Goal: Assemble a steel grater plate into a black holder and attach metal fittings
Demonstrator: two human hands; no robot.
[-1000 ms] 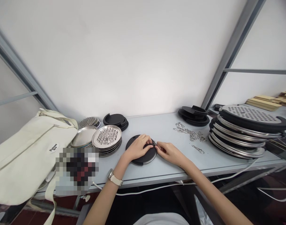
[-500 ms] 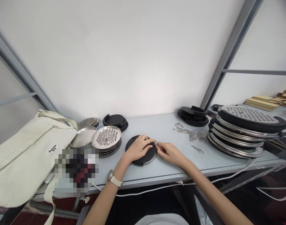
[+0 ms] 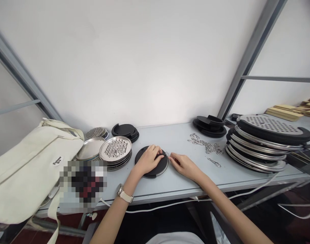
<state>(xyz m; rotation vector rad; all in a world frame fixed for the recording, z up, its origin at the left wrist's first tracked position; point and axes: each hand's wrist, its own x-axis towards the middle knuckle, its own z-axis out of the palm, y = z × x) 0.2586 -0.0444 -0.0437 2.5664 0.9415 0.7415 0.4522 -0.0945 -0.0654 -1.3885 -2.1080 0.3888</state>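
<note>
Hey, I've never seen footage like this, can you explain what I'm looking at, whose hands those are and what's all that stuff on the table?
This is one view from a camera worn on a person's head, looking down at their own bare hands; there is no machine. The left hand presses on a round black disc lying on the pale table. The right hand pinches a small metal clip at the disc's edge. To the left lie a stack of metal grater plates and a cream bag. To the right lie a pile of loose clips and a big stack of rimmed discs.
</note>
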